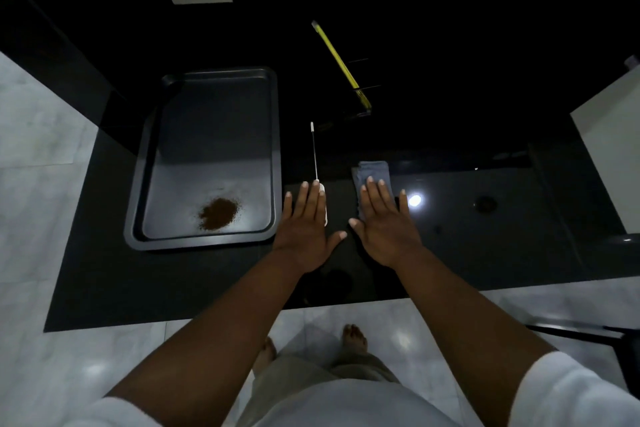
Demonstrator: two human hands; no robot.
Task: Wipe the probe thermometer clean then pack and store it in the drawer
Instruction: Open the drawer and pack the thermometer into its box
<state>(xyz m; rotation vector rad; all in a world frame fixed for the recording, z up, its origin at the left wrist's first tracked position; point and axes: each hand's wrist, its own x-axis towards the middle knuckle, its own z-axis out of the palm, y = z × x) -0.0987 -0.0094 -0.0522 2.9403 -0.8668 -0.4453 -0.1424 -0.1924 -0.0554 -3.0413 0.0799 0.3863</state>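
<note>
A: While both hands lie flat, what step applies?

B: Pre-wipe. Probe thermometer (314, 156) lies on the table (450, 218) just right of the tray (207, 243). Left hand (304, 229) covers its head, right hand (384, 229) the cloth (374, 170); each grip apart, clamping nothing.

A: Next?

B: Probably grasp both.

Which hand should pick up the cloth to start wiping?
Probably the right hand. Its fingers already lie flat on the folded blue cloth. The left hand lies over the white handle of the probe thermometer, so it can hold that.
</note>
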